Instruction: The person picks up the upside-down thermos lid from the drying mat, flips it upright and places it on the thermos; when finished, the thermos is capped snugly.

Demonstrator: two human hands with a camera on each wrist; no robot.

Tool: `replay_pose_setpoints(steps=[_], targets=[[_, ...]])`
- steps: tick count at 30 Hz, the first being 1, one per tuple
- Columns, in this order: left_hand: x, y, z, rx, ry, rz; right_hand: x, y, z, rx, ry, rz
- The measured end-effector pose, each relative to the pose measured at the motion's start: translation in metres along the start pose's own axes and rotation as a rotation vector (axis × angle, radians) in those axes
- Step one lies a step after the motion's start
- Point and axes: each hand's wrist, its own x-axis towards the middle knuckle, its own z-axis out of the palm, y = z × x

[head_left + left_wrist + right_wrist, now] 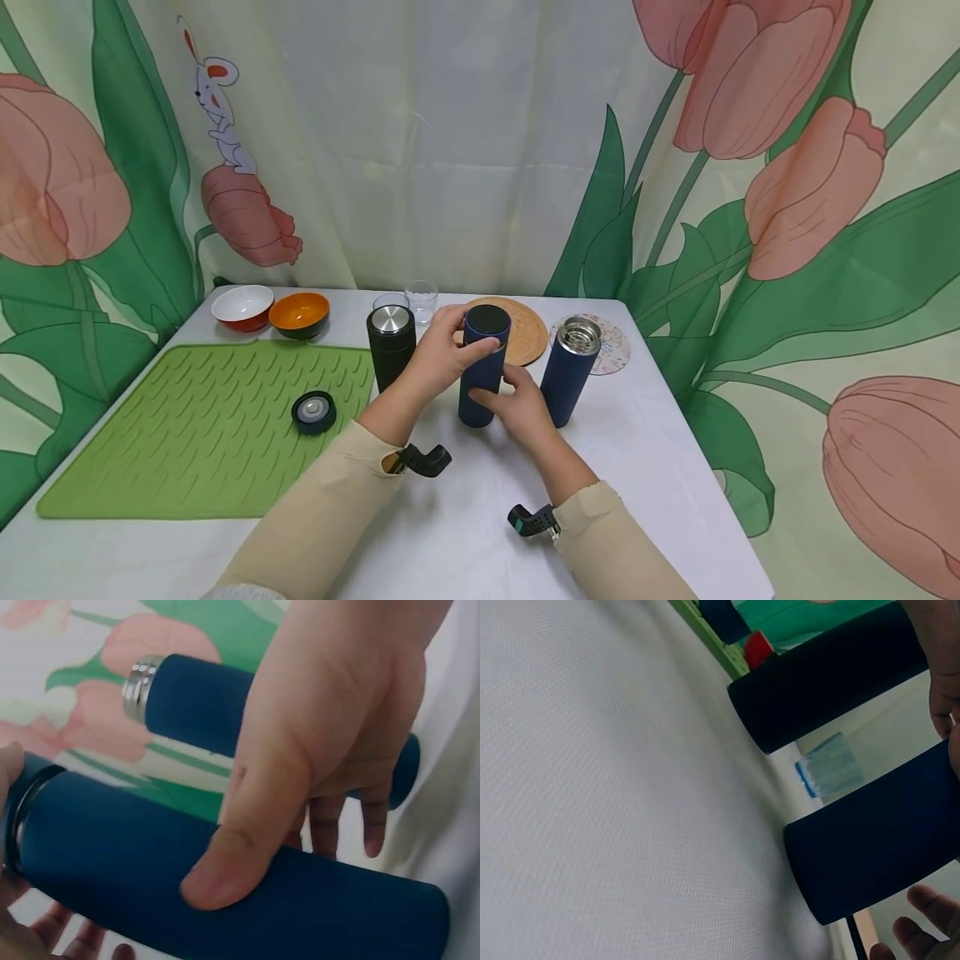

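A dark blue thermos (pixel 477 398) with a dark lid (pixel 487 319) stands in front of me, between both hands. My left hand (pixel 442 354) grips it near the top, fingers around the lid and thumb across the front. Lower down, my right hand (pixel 525 410) holds the body, its thumb (pixel 232 877) laid along the side in the left wrist view. Just right of it is a second blue thermos (pixel 566 379), lidless, its steel mouth (pixel 581 335) showing. A black thermos (pixel 389 346) with a silver-topped lid stands left, partly behind my left hand.
On the green mat (pixel 217 433) at left lies a loose black lid (pixel 313 412). Behind the mat are a red-and-white bowl (pixel 243 307) and an orange bowl (pixel 300 313). Farther back stand clear glasses (pixel 422 298), a round cork mat (pixel 528 329) and a patterned coaster (pixel 613 346).
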Motion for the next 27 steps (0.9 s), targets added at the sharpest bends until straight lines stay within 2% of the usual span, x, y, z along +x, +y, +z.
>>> replay_pose_setpoints(steps=[7, 14, 17, 21, 27], targets=[[-0.004, 0.002, 0.002, 0.028, 0.056, -0.009, 0.001, 0.0, 0.002, -0.005, -0.011, 0.006], [0.0, -0.004, 0.0, 0.007, -0.014, -0.012, 0.0, 0.0, 0.002, -0.004, 0.004, 0.027], [0.001, -0.004, -0.001, -0.003, -0.013, -0.018, 0.001, 0.001, 0.002, 0.001, -0.004, 0.017], [-0.003, -0.002, 0.008, 0.048, 0.081, -0.039, 0.002, 0.002, 0.002, -0.006, -0.014, 0.027], [-0.01, 0.011, 0.029, 0.251, 0.26, -0.088, 0.001, 0.001, 0.001, -0.025, 0.003, 0.032]])
